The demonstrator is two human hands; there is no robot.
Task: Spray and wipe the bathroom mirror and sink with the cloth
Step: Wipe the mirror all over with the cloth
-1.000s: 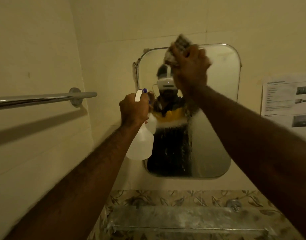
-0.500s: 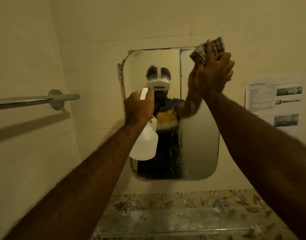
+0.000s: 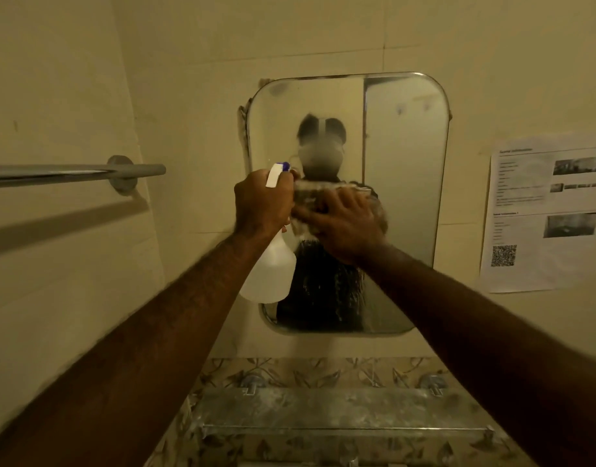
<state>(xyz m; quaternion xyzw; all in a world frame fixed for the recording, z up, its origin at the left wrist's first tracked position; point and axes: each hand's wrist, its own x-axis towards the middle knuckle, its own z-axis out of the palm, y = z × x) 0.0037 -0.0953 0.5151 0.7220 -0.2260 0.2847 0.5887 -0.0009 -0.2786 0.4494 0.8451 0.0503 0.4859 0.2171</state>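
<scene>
Below the hands, nearest the camera, a glass shelf on two metal brackets runs across a band of leaf-patterned tile; its surface looks dusty or streaked. Both bare forearms reach up over it toward the wall.

Further out, the left hand is wrapped around the neck of a white spray bottle, fingers curled closed on it. The bottle's body hangs below the fist, and its white trigger head with a purple nozzle tip stands above the knuckles, pointing at the glass. Just beside it, the right hand lies flat with fingers spread, pressing a cloth against the middle of the mirror. The cloth is blurred, and its pattern cannot be made out.

Beyond them, the rounded rectangular mirror is fixed to the pale tiled wall. Its upper part looks fogged, and its lower part carries droplets and runs of liquid. A chrome towel bar juts from the wall on the left. A printed paper notice with small photos and a QR code is stuck to the wall on the right.
</scene>
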